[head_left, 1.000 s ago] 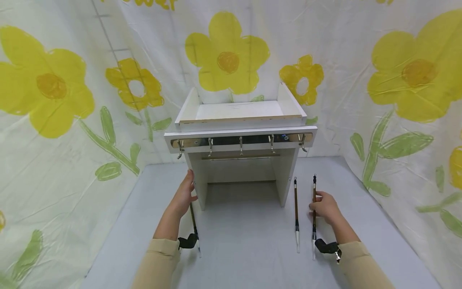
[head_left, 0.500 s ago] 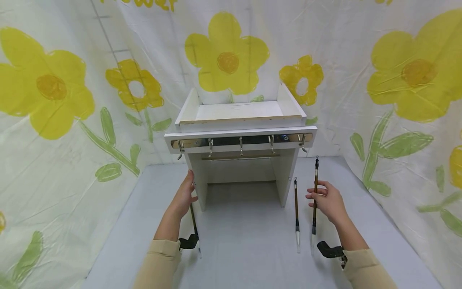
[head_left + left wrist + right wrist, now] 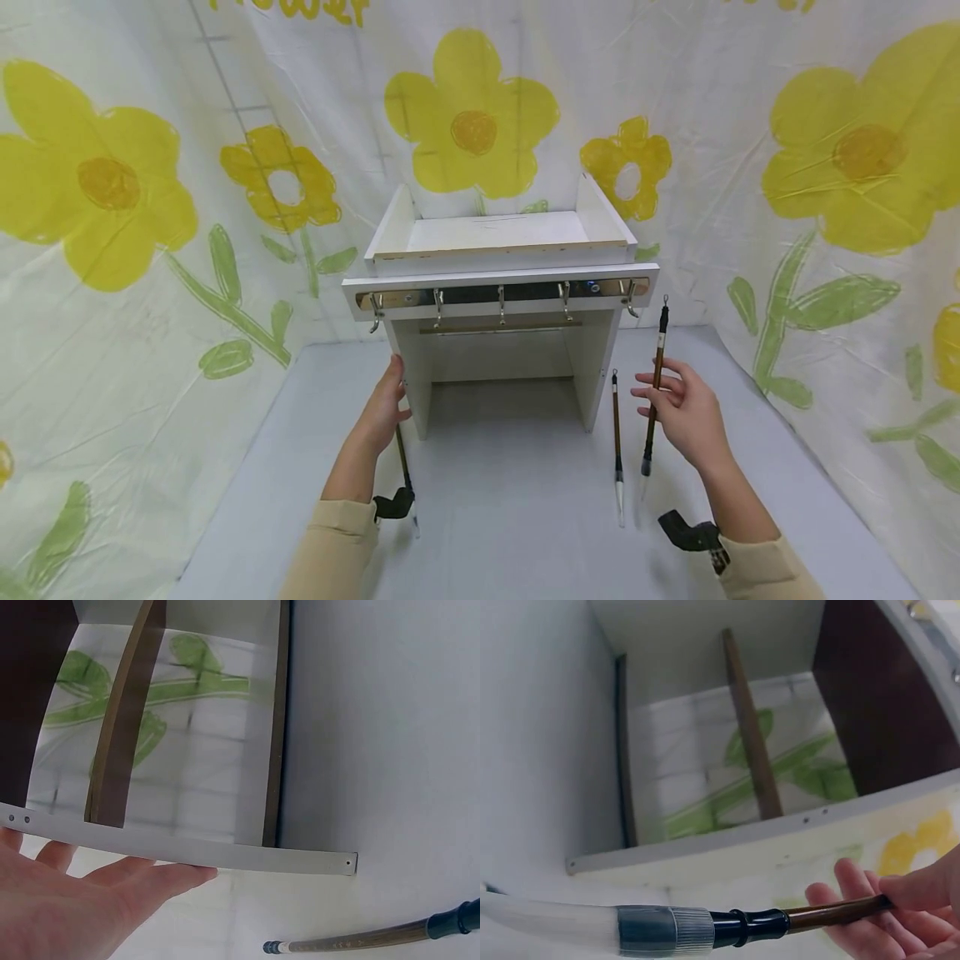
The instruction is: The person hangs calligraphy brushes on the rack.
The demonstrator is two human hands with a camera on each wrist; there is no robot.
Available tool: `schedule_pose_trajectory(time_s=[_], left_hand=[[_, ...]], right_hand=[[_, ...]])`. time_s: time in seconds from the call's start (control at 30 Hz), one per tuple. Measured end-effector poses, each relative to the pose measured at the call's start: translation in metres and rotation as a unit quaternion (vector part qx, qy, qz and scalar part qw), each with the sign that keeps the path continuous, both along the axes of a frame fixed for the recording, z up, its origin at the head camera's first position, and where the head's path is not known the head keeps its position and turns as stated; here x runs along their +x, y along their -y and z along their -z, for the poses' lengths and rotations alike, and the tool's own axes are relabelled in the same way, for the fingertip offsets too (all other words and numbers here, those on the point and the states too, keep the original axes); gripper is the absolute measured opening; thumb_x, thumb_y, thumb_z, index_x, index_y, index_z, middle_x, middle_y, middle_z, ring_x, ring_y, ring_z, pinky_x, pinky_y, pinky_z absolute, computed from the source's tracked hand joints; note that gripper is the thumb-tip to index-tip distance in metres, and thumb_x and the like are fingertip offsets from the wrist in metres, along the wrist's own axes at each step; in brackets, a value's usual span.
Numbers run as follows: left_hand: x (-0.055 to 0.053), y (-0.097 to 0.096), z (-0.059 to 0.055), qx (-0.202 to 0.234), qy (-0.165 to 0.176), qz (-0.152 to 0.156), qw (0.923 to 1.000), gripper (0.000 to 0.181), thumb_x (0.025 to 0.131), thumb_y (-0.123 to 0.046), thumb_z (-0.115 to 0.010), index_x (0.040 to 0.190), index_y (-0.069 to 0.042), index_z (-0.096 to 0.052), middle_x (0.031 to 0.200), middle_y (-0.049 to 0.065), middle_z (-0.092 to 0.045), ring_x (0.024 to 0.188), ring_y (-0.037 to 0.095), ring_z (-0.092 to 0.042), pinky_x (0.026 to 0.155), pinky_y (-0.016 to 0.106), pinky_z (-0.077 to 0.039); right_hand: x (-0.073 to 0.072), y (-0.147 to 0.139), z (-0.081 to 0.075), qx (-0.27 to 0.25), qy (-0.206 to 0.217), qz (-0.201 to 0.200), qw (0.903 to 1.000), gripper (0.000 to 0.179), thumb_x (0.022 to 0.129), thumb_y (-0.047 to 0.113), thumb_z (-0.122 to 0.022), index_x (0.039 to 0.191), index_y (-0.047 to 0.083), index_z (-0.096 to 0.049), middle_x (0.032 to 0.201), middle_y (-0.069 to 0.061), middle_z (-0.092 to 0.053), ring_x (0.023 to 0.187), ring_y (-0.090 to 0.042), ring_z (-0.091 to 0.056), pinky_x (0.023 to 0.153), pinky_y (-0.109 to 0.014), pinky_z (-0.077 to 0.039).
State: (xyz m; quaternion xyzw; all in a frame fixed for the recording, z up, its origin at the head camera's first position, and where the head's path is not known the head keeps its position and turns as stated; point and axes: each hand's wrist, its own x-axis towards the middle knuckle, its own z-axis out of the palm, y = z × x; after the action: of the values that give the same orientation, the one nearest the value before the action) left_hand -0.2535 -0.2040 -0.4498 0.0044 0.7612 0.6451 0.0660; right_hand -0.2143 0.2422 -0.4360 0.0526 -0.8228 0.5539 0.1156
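Clock faces per view, 12 = top edge. Right hand (image 3: 688,417) has the held brush (image 3: 649,429): thumb and fingers (image 3: 851,879) pinched on the brown handle, gap down to the shaft; other fingertips fanned loosely toward 9-10 o'clock. Head view: loop end points to 1 o'clock from the grip, pale bristles to 7, tip blurry. Right wrist view: bristles run out to 9 o'clock from the fingers, cut off by the frame edge. Left hand (image 3: 381,410): fingers fairly straight, resting against the left side panel of the white rack (image 3: 495,263), not wrapped round it. Rack stands on the desk (image 3: 510,517), 10 o'clock from right hand, hook rail (image 3: 468,296) across its front. Second brush (image 3: 617,433) lies on the desk about 9 o'clock from right hand, near the fingertips, not touching. Third brush (image 3: 406,467) at 5 o'clock from left hand, just beside that wrist. Vs 1.0 s ago: held brush has shifted toward 12, loop end now level with hook rail in head view; lean went from near 12-6 to 1-7; looks lifted. Right hand nudged toward 1 with it. Left hand, rack, other two brushes unchanged.
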Motion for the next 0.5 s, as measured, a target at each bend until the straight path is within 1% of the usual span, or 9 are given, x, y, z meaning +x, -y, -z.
schedule_pose_trajectory(time_s=[0.07, 0.13, 0.27, 0.4, 0.5], left_hand=[[0.001, -0.001, -0.001, 0.0, -0.001, 0.0, 1.0, 0.081, 0.098, -0.076, -0.016, 0.163, -0.031, 0.002, 0.171, 0.006, 0.002, 0.156, 0.042, -0.008, 0.115, 0.069, -0.025], [0.001, -0.001, -0.001, -0.001, -0.003, 0.0, 1.0, 0.08, 0.098, -0.075, -0.015, 0.163, -0.032, 0.001, 0.171, 0.006, 0.002, 0.156, 0.042, -0.008, 0.115, 0.069, -0.025], [0.001, -0.001, -0.001, -0.006, -0.008, 0.002, 0.9999, 0.078, 0.099, -0.074, -0.014, 0.163, -0.033, 0.001, 0.171, 0.006, 0.001, 0.155, 0.042, -0.009, 0.115, 0.069, -0.025], [0.001, 0.0, 0.001, -0.001, -0.006, 0.0, 1.0, 0.079, 0.098, -0.075, -0.016, 0.163, -0.033, 0.001, 0.171, 0.005, 0.002, 0.156, 0.042, -0.008, 0.115, 0.068, -0.026], [0.0, 0.001, 0.001, 0.002, -0.001, -0.002, 1.0, 0.081, 0.097, -0.077, -0.017, 0.163, -0.033, 0.001, 0.171, 0.005, 0.003, 0.155, 0.042, -0.007, 0.115, 0.068, -0.026]], right_hand=[[0.006, 0.003, -0.007, 0.0, -0.016, -0.002, 0.9999, 0.05, 0.103, 0.007, -0.057, 0.15, 0.003, -0.039, 0.128, -0.025, -0.066, 0.093, 0.003, -0.071, 0.073, -0.029, -0.061], [0.012, 0.007, -0.014, -0.003, -0.033, -0.004, 0.9994, 0.051, 0.103, 0.007, -0.058, 0.15, 0.004, -0.04, 0.128, -0.024, -0.066, 0.094, -0.001, -0.072, 0.074, -0.029, -0.061], [0.025, 0.018, -0.026, -0.02, -0.077, -0.014, 0.9968, 0.05, 0.101, 0.004, -0.06, 0.147, 0.006, -0.043, 0.126, -0.023, -0.067, 0.098, -0.006, -0.074, 0.076, -0.028, -0.061], [0.034, 0.03, -0.031, -0.036, -0.12, -0.057, 0.9905, 0.047, 0.098, -0.002, -0.061, 0.143, 0.004, -0.047, 0.124, -0.023, -0.068, 0.098, -0.006, -0.073, 0.078, -0.027, -0.06], [0.037, 0.039, -0.033, -0.041, -0.14, -0.099, 0.9843, 0.048, 0.095, -0.008, -0.062, 0.14, 0.003, -0.05, 0.121, -0.024, -0.07, 0.097, -0.008, -0.074, 0.078, -0.029, -0.061]])
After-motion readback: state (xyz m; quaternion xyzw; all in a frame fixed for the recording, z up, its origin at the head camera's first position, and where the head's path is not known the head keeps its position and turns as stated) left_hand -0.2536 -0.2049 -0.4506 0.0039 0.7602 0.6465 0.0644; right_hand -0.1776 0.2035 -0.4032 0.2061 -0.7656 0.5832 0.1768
